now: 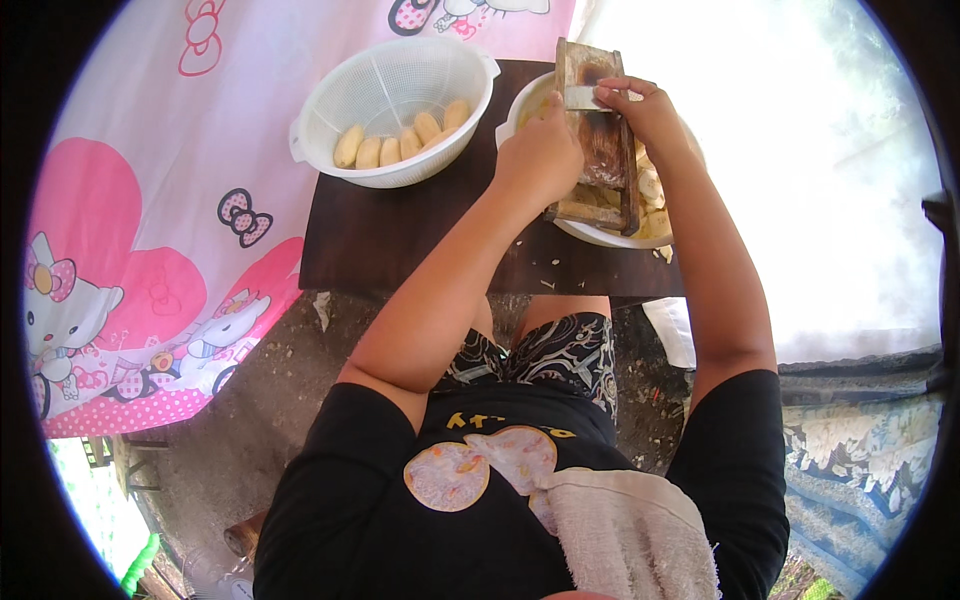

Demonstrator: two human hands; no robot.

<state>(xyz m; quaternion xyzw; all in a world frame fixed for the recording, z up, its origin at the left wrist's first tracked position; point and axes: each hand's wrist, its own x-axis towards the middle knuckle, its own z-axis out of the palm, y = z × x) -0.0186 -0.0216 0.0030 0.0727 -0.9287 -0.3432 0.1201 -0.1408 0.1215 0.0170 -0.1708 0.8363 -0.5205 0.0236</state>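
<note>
A wooden slicer with a pale metal plate rests tilted across a white basin at the right of the table. Pale round slices, which look like banana, lie in the basin, partly hidden under the slicer. My left hand is closed on the slicer's left edge, thumb pointing up. At the metal plate, the fingers of my right hand are pinched on the slicer near its right edge. Left of my hands stands a white colander holding several peeled bananas.
The dark wooden table carries both vessels, with small scraps near its front edge. A pink curtain printed with hearts and cartoon cats hangs at the left. Bright white cloth is at the right. A light towel lies over my black shirt.
</note>
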